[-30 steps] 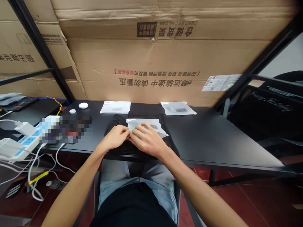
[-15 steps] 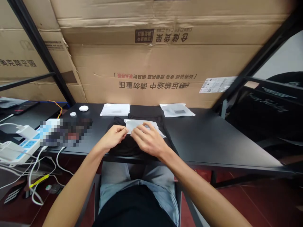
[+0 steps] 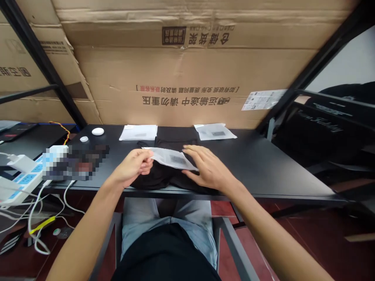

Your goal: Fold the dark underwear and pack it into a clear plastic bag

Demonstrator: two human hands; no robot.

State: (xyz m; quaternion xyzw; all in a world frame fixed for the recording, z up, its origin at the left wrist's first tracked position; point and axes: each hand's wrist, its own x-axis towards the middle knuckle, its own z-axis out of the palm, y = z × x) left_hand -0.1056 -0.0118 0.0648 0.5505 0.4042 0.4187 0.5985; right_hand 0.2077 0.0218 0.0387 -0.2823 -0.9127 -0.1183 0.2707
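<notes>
While the left hand (image 3: 131, 168) pinches one end of a frosted plastic bag (image 3: 172, 159) between thumb and fingers, the right hand (image 3: 209, 166) lies open and spread just beside the bag's other end. The hands stand apart now, no longer close together as in the earlier view, with the thin, crinkled bag between them. Beneath it lies soft black cloth (image 3: 155, 181), bunched on the black table (image 3: 263, 171). Beyond the hands, past the cloth, lie two more flat bags, a white one (image 3: 138, 132) and a frosted one (image 3: 213, 132). Further left of the left hand sits a white power strip (image 3: 26, 177).
</notes>
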